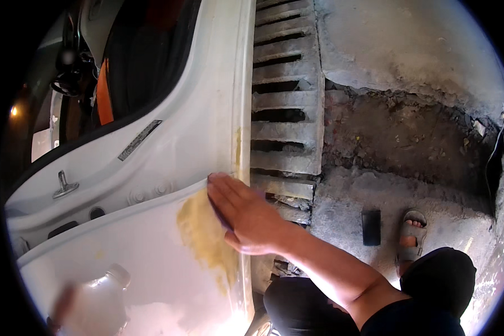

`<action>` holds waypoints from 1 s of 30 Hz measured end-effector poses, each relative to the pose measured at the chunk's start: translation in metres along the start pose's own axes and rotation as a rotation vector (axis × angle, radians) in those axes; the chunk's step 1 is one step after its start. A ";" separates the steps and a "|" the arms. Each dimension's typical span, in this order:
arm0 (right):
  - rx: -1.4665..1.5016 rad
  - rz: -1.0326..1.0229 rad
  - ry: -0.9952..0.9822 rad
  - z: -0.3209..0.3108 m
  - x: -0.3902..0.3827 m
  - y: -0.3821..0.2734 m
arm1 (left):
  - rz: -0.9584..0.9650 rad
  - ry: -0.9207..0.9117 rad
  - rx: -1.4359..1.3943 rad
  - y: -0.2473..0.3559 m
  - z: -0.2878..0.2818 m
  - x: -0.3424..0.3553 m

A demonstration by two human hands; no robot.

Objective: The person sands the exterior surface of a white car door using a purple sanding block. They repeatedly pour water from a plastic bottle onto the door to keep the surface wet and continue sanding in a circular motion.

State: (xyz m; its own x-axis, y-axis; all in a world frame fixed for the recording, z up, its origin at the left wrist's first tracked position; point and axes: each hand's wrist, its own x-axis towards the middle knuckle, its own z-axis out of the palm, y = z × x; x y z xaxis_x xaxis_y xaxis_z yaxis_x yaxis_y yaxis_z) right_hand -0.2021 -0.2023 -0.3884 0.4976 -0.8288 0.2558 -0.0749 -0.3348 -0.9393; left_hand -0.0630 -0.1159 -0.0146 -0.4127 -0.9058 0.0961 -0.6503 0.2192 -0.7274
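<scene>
Patch (203,241) of yellow on the white panel (145,260) runs lengthwise down toward the panel's right edge; right hand (249,213) lies flat over it, fingers extended, anything beneath unclear; left hand indiscernible.

Left of the drain grating (280,101) we have the body panel (145,241), our right hand (247,215) on the side nearest the grating; right of the grating lie the dirt pit (397,134) and, towards the grating's near end, our sandal (413,231).

Slotted grate (280,101) beside dirt patch (397,131); black rectangular object (371,228) on concrete (341,204).
</scene>
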 end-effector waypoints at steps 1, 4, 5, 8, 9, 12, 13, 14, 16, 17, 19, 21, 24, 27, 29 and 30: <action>-0.038 -0.018 0.008 0.001 0.000 -0.008 | -0.004 -0.015 0.005 0.000 -0.002 -0.001; -0.164 -0.073 0.034 0.011 0.003 -0.025 | -0.022 -0.030 0.004 0.002 -0.004 -0.003; -0.214 -0.078 0.053 0.016 0.001 -0.031 | -0.033 -0.042 0.003 0.001 -0.007 -0.005; -0.200 -0.029 0.046 0.018 -0.001 -0.019 | -0.056 -0.060 0.011 0.003 -0.009 -0.008; -0.183 0.007 0.040 0.015 -0.003 -0.016 | -0.062 -0.066 0.011 0.003 -0.011 -0.010; -0.073 0.017 0.052 0.021 0.002 -0.043 | -0.107 -0.096 0.035 0.005 -0.020 -0.018; -0.052 -0.053 0.069 0.022 0.005 -0.059 | -0.135 -0.114 0.054 0.007 -0.021 -0.021; 0.008 -0.086 0.134 0.025 0.006 -0.069 | -0.167 -0.130 0.077 0.007 -0.023 -0.025; -0.094 -0.006 0.092 0.035 0.006 -0.052 | -0.252 -0.191 0.131 0.008 -0.031 -0.037; -0.161 0.050 0.043 0.033 0.005 -0.039 | -0.309 -0.216 0.169 0.007 -0.037 -0.046; -0.265 0.136 0.074 0.030 -0.004 -0.024 | -0.407 -0.289 0.247 0.006 -0.046 -0.059; -0.161 0.162 0.059 0.031 0.001 -0.043 | -0.489 -0.354 0.325 0.008 -0.056 -0.070; -0.069 -0.007 0.150 0.035 0.011 -0.080 | -0.580 -0.448 0.416 0.009 -0.062 -0.080; -0.133 0.060 0.084 0.040 0.012 -0.065 | -0.647 -0.582 0.536 0.008 -0.069 -0.089; -0.135 0.224 0.096 0.033 0.000 -0.044 | -0.623 -0.528 0.573 0.001 -0.073 -0.104; -0.099 0.187 0.086 0.032 0.003 -0.050 | -0.585 -0.401 0.559 -0.003 -0.075 -0.114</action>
State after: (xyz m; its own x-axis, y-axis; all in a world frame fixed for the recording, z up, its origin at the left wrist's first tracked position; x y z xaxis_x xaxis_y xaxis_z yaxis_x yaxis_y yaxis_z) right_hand -0.1694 -0.1736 -0.3482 0.3920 -0.9144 0.1013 -0.2454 -0.2101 -0.9464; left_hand -0.0611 0.0141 0.0276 0.2075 -0.8988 0.3862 -0.2389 -0.4294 -0.8710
